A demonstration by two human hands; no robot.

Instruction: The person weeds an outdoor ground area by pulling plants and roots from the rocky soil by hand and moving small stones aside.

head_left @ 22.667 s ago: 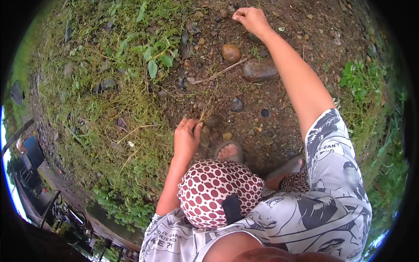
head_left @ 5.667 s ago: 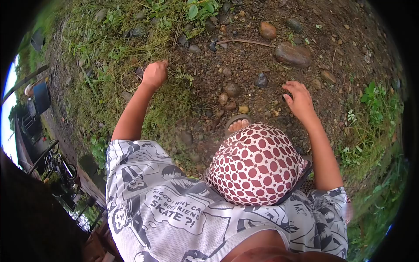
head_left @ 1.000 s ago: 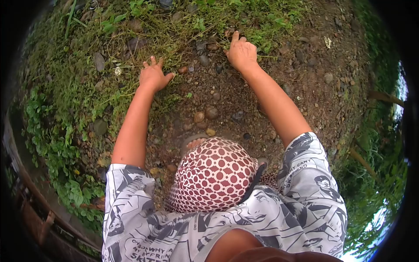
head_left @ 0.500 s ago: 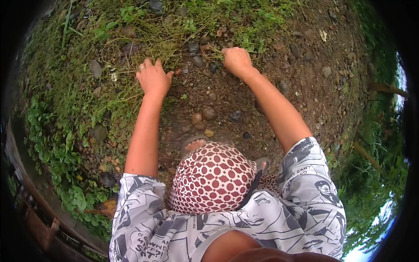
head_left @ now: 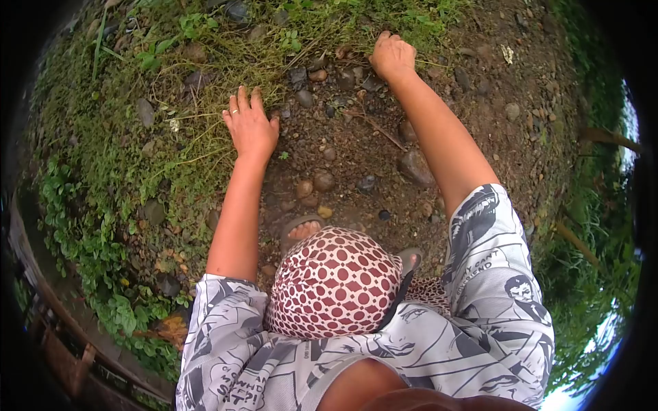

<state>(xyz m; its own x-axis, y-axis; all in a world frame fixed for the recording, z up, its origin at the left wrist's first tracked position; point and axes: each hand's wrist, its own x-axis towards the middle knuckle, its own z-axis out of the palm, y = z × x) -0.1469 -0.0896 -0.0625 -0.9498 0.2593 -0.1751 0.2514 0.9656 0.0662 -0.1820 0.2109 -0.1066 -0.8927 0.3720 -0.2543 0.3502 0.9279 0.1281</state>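
My left hand [head_left: 252, 130] lies with its fingers apart on the low, tangled weeds [head_left: 205, 130], palm down, a ring on one finger. Farther forward and to the right, my right hand [head_left: 393, 58] has its fingers curled into the edge of the green weeds [head_left: 428, 27]. Its fingertips are partly hidden among the stems. Between the hands is bare brown soil with a dark grey stone [head_left: 304, 98] and a reddish-brown stone [head_left: 318, 75].
A thin stick [head_left: 378, 129] and a large brown stone [head_left: 415, 168] lie below my right forearm. My sandalled foot [head_left: 305, 229] and patterned knee [head_left: 336, 284] are close in. Leafy plants [head_left: 113, 294] grow at left, and stony soil [head_left: 507, 116] spreads at right.
My right hand has moved forward and right, deeper toward the weeds. My left hand has shifted slightly right, its fingers straighter. More bare soil and the stick show between the arms.
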